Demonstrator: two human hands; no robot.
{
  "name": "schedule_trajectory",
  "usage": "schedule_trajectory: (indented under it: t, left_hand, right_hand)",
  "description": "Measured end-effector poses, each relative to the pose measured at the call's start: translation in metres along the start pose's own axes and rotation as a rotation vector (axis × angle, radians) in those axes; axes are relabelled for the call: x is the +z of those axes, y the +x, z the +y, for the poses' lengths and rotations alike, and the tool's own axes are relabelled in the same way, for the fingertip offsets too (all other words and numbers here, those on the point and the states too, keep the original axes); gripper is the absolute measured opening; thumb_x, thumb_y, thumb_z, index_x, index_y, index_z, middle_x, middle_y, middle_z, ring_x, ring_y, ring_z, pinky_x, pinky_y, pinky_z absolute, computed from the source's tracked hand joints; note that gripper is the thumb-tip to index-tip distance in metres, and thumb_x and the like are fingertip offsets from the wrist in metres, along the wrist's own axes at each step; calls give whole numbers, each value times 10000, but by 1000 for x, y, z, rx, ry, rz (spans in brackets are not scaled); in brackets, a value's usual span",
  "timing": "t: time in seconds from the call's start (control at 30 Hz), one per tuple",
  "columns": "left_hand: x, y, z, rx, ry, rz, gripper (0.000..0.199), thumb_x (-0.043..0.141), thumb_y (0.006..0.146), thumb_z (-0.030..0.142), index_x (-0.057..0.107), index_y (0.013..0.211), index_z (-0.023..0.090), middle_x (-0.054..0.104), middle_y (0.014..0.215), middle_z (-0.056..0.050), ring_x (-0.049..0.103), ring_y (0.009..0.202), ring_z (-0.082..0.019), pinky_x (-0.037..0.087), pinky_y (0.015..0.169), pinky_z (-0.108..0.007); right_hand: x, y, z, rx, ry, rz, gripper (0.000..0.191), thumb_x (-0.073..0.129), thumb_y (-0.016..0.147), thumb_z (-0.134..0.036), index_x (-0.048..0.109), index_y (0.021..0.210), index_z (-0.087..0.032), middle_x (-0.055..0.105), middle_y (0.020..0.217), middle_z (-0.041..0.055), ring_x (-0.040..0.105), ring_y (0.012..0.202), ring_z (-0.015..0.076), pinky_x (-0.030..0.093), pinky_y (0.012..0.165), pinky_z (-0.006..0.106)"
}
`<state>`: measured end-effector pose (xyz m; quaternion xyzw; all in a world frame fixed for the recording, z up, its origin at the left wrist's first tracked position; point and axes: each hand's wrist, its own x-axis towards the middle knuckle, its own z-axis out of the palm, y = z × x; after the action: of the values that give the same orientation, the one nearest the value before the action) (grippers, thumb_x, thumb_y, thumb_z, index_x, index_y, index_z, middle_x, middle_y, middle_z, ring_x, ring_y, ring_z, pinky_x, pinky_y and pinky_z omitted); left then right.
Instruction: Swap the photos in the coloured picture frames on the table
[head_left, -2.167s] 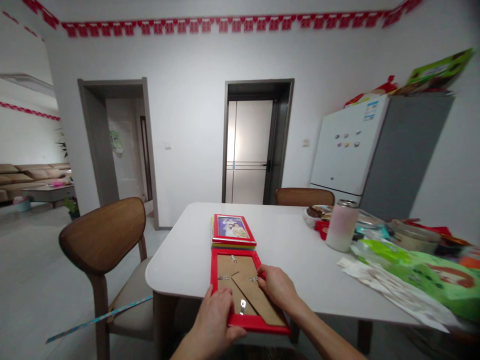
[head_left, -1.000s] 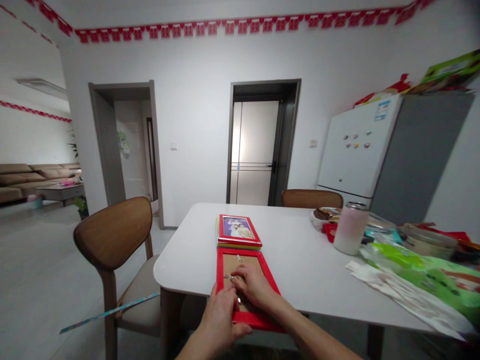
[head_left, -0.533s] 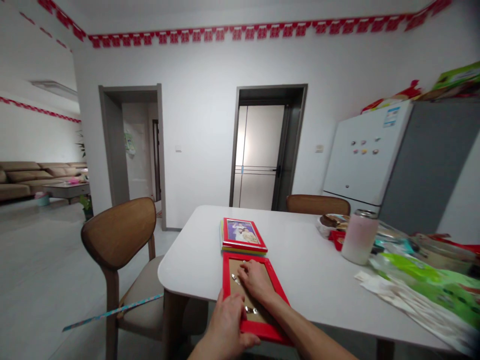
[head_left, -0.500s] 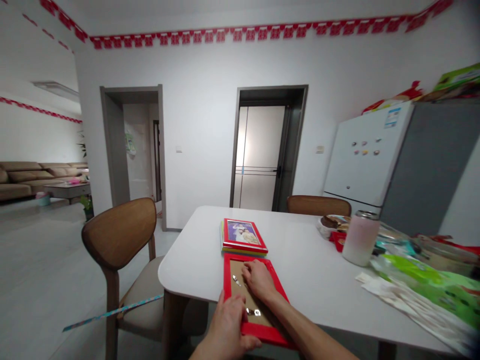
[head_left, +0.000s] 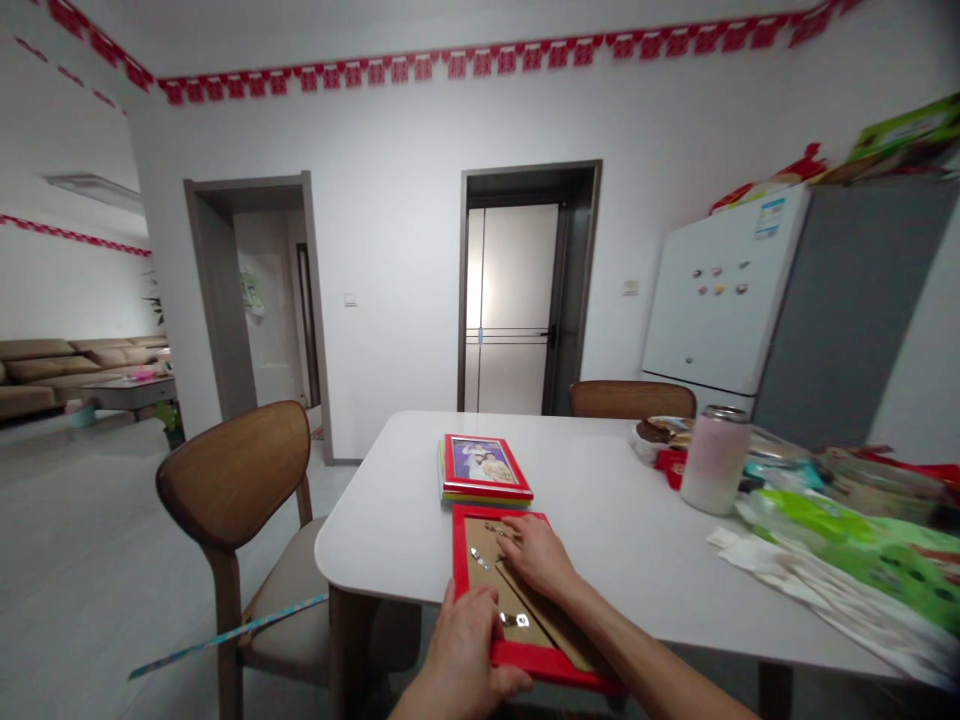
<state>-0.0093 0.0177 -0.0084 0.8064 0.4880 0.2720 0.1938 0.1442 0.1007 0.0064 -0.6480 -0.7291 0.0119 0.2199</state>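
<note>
A red picture frame lies back side up at the near edge of the white table, its lower end jutting toward me. Its brown backing board carries several small metal clips, and a long dark edge runs slantwise across it. My left hand grips the frame's lower left corner, thumb on the near rim. Over the board's upper part is my right hand, fingers bent and tips together by a metal clip; what they pinch is hidden. Beyond lies a stack of frames, topped by a red photo frame.
At right on the table stand a pink-white tumbler, a green package, white gloves or cloth and a clear container. A wooden chair is at left, with a patterned blue strip across it.
My right hand has shifted slightly right, uncovering a metal clip near the frame's top and a dark slanting edge on the board. My left hand keeps its grip. The view has turned slightly.
</note>
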Motion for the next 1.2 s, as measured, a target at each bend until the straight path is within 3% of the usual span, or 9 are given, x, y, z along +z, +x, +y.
schedule_trajectory:
  t: [0.1,0.23,0.43,0.57,0.67,0.73,0.87,1.0,1.2]
  left_hand:
    - [-2,1,4,-14,15,8,551,731,478,343,516,959,182,560,929,-34,490,903,-234,326,881,-383]
    - [1,3,5,-12,11,27,478,714,514,338,523,922,178,547,1012,-64,469,978,-246,254,946,-428]
    - [5,8,1,-31,-139,91,651,716,498,258,435,1072,136,244,1333,-158,228,1212,-280,199,995,-419]
    - [-5,21,-2,-116,-545,297,436,522,703,234,370,1104,160,470,1174,-107,451,1066,-186,357,897,-313]
    - [-20,30,-12,-251,-854,408,325,439,743,188,368,1060,175,601,933,-45,584,819,-149,455,725,-273]
    - [-32,28,-25,-318,-925,437,332,432,740,168,355,1063,170,618,815,-16,602,701,-137,470,636,-256]
    - [-55,14,-58,-410,-885,448,310,481,719,174,395,1017,165,604,669,22,596,580,-124,465,548,-233]
    - [-68,7,-85,-505,-781,464,328,516,678,132,419,990,161,610,650,21,587,525,-120,451,502,-217]
    - [-76,12,-108,-547,-451,435,351,513,605,68,471,946,140,621,680,6,601,595,-148,441,544,-218]
  right_hand:
    - [-9,-24,10,-79,43,-72,368,485,670,-430,607,942,-215,590,919,62,524,843,186,372,712,257]
    - [-12,-40,14,-125,67,-83,327,492,655,-325,608,938,-209,591,901,68,530,825,172,372,702,232]
    - [-30,-25,7,-60,113,-84,341,499,608,-258,624,913,-171,625,898,88,556,773,176,383,659,222]
    - [-51,-22,-16,-54,146,-79,331,508,601,-257,637,897,-188,628,893,71,551,790,179,387,681,230]
    - [-56,-24,-37,-134,244,-62,336,504,632,-296,624,926,-186,611,902,67,541,805,171,394,708,236]
    - [-53,-24,-39,-200,311,-31,342,464,686,-328,603,965,-186,603,924,66,537,826,164,393,728,237]
    - [-41,-20,-3,-58,194,40,370,440,702,-278,564,1018,-132,586,989,107,532,883,181,373,783,256]
    - [-28,-21,40,116,16,-25,372,429,692,-294,561,998,-130,614,906,123,564,805,208,392,704,282]
    - [-17,-24,52,170,49,-65,361,426,644,-219,568,962,-121,629,922,140,572,857,231,392,706,283]
